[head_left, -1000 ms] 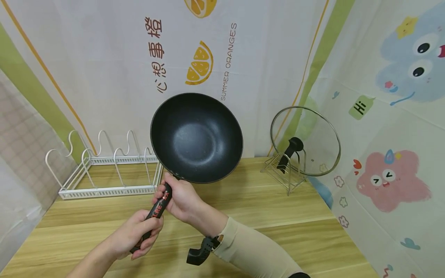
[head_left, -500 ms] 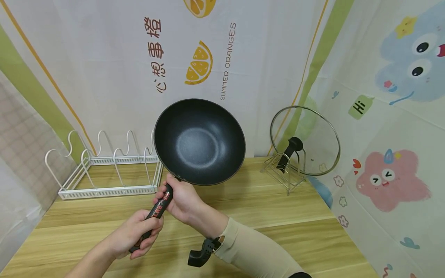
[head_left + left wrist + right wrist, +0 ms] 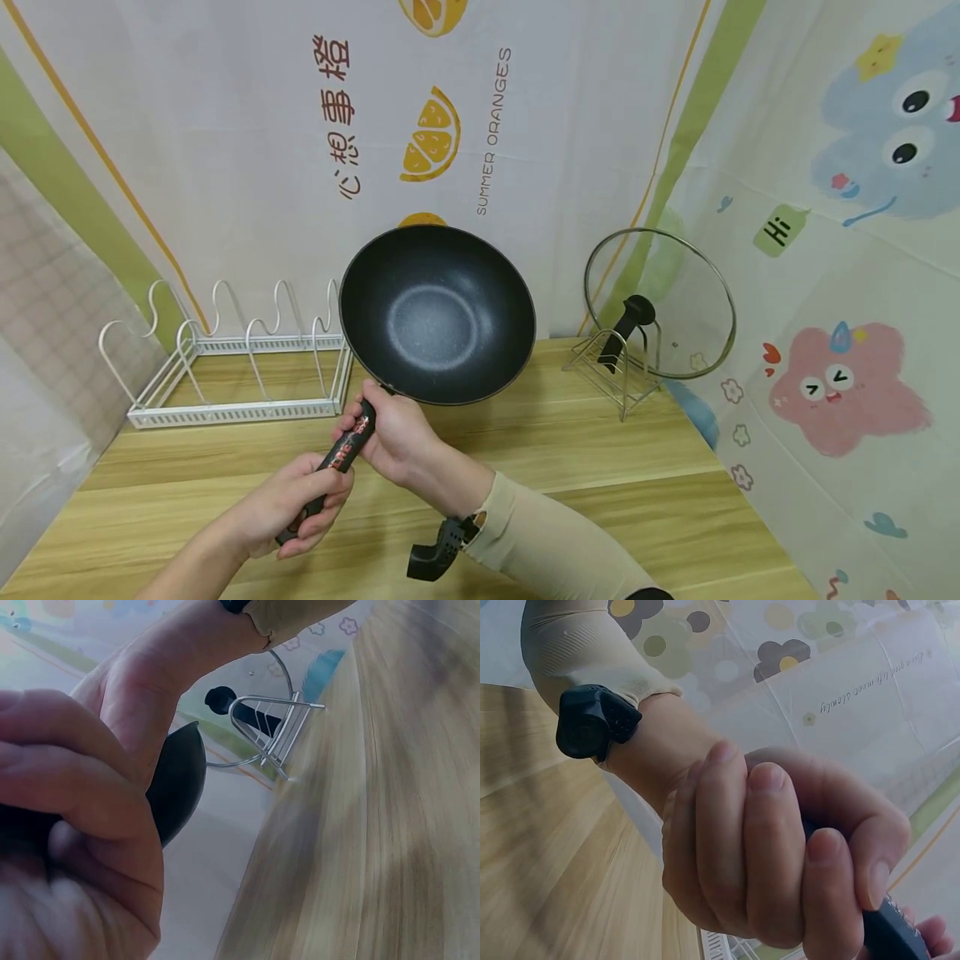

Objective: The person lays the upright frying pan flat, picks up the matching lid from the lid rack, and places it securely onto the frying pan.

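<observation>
A black wok (image 3: 438,321) is held up over the table, its hollow inside facing me. Near the lower end of its black handle (image 3: 342,450), which bears red lettering, my left hand (image 3: 303,502) grips with curled fingers. Closer to the bowl, my right hand (image 3: 396,435) grips the same handle, thumb lying along its top. The left wrist view shows part of the wok (image 3: 180,784) behind the hands. Curled fingers hide most of the handle (image 3: 892,930) in the right wrist view.
A white metal rack (image 3: 236,412) with curved dividers stands at the left on the wooden table (image 3: 600,517). To the right, a small wire stand (image 3: 624,392) holds a glass lid (image 3: 690,300) with a black knob. Printed cloths hang behind and at the sides.
The wok's bowl has come down and slightly to the right, uncovering an orange print on the cloth behind. Both hands keep their grip on the handle.
</observation>
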### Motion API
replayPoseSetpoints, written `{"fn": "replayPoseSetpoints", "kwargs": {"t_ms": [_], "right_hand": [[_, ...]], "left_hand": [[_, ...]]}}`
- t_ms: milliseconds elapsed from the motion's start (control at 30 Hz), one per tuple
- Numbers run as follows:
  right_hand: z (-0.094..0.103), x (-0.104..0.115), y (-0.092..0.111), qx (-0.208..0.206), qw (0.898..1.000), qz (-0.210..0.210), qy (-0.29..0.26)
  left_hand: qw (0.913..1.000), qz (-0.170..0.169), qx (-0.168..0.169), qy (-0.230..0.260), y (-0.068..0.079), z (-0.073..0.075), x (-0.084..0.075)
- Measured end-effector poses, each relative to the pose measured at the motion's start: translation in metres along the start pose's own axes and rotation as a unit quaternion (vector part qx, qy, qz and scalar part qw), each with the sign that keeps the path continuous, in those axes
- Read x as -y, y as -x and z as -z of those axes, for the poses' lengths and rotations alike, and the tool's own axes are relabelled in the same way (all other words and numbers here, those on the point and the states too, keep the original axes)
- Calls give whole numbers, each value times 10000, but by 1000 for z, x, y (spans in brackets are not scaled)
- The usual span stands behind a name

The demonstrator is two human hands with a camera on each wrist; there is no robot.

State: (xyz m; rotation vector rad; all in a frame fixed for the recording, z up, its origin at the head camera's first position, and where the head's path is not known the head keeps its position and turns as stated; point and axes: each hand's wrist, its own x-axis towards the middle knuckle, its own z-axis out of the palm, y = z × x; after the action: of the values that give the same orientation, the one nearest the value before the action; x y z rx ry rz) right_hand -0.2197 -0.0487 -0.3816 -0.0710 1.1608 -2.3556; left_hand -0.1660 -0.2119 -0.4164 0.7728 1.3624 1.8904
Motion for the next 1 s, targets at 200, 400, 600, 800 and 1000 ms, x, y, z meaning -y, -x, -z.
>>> {"fn": "replayPoseSetpoints", "kwargs": {"t_ms": [200, 400, 600, 800, 1000], "right_hand": [[0, -1, 0, -22, 10000, -4, -8], [1, -2, 1, -29, 10000, -7, 30], [3, -5, 1, -81, 10000, -17, 34], [4, -7, 3, -133, 9999, -30, 43], [5, -9, 3, -271, 9996, 4, 84]], "left_hand": [[9997, 33, 102, 217, 0, 1, 2], [9987, 26, 261, 440, 1, 3, 4], [9975, 100, 311, 627, 2, 3, 5], [9948, 97, 497, 889, 1, 5, 9], [9906, 42, 751, 1143, -1, 9, 13]]}}
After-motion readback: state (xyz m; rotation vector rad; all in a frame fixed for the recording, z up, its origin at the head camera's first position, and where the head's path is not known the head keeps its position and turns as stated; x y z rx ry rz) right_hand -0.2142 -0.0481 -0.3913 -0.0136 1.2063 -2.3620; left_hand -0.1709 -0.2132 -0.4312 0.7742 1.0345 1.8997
